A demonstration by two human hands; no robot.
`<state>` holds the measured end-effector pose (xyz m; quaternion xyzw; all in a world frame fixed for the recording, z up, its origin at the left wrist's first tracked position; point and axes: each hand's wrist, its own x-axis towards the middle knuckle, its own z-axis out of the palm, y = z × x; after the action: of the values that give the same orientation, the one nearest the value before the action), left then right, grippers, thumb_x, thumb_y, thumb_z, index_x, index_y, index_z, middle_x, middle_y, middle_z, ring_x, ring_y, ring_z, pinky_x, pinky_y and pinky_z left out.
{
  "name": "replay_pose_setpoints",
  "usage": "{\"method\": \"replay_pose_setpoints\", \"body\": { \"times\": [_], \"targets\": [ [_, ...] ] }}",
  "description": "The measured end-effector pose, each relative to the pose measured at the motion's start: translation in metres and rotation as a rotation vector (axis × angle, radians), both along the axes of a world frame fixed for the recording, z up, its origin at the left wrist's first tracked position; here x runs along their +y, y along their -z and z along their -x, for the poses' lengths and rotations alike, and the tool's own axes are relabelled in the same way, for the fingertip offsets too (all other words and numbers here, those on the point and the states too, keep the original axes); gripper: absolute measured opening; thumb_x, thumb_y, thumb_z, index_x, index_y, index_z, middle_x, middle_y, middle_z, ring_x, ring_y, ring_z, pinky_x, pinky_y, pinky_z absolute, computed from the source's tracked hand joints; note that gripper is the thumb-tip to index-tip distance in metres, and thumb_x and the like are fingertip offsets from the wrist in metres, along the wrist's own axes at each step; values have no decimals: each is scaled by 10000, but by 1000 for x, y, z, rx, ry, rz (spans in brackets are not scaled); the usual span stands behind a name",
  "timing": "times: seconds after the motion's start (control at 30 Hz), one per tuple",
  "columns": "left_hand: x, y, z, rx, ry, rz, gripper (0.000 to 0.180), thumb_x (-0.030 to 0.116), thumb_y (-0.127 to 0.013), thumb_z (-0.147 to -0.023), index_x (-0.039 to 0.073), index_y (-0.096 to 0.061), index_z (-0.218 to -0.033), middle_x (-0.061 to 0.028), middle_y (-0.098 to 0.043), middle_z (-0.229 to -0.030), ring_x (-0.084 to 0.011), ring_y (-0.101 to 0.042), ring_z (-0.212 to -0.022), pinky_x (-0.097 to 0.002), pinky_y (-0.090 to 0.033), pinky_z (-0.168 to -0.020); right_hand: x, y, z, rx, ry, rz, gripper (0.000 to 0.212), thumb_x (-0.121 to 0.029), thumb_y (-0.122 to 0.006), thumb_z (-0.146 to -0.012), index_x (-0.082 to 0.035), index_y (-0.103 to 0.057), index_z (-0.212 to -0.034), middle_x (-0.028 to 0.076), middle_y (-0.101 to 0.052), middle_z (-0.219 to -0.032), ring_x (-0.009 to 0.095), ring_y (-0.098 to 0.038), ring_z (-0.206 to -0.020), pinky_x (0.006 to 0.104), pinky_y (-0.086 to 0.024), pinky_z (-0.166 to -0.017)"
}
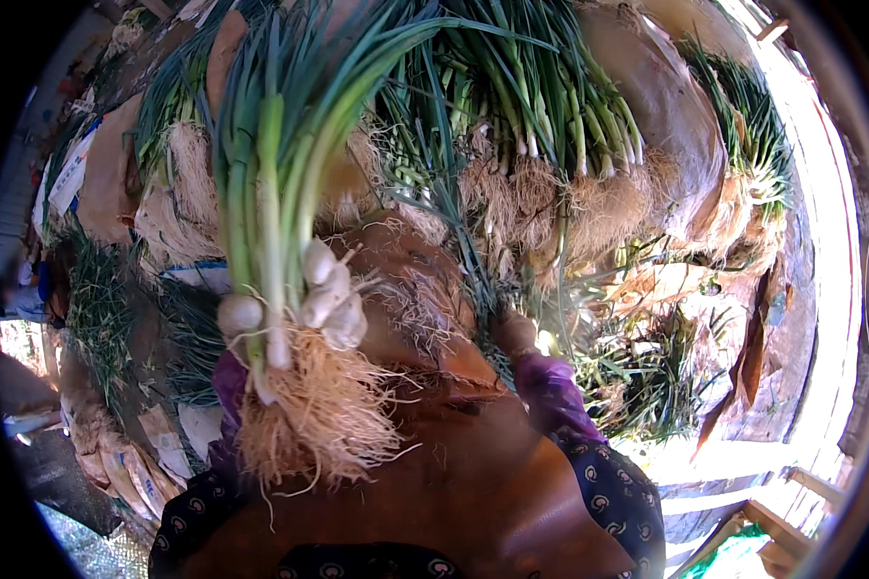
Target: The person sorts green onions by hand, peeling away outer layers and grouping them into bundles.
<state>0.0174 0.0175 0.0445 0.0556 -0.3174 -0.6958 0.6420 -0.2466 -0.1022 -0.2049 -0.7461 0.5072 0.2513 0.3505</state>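
Close in front of me is an upright bunch of green onions [276,222], with long green leaves, white stems and a tangle of pale roots at the bottom. My left hand [332,297], in a whitish glove, is wrapped round the stems; its fingers show on one side and the thumb on the other. The purple left sleeve is partly hidden behind the roots. My right hand [515,333], also gloved, is lower and to the right, closed on a thin strand of green leaves [468,256]. Its fingertips are partly hidden.
More rooted green onions [603,135] lie in a row at the far side, beside a plastic-like sheet [661,96]. Loose green trimmings [647,376] are heaped at the right. A brown apron [434,473] covers my lap, with root scraps on it. A wooden frame [792,516] stands lower right.
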Motion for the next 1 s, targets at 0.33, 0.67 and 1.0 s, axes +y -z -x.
{"method": "replay_pose_setpoints", "body": {
  "times": [0.33,0.67,1.0],
  "targets": [
    [-28,-18,-23,-128,-375,-287,529,215,-638,-734,-19,-411,-1150,-70,-534,-860,-155,-508,-704,-303,-446,-617,42,-10,335,351,590,380,317,-232,-513,-721,-67,-642,-959,238,-622,-920,379,-601,-884,444,-462,-756],
    [-42,-1,-61,-240,-529,-413,509,202,-624,-735,-43,-423,-1134,-90,-547,-841,-157,-526,-670,-283,-469,-574,-20,-65,347,272,189,766,208,-212,-561,-682,-62,-573,-826,160,-616,-766,334,-601,-750,424,-466,-638],
    [-67,3,-101,-339,-539,-403,490,189,-611,-737,-66,-436,-1117,-110,-560,-821,-158,-545,-637,-263,-493,-531,-52,55,226,515,421,418,377,-211,-443,-852,-137,-525,-1212,50,-331,-1402,236,-277,-1311,441,-273,-1007]
  ]
}}
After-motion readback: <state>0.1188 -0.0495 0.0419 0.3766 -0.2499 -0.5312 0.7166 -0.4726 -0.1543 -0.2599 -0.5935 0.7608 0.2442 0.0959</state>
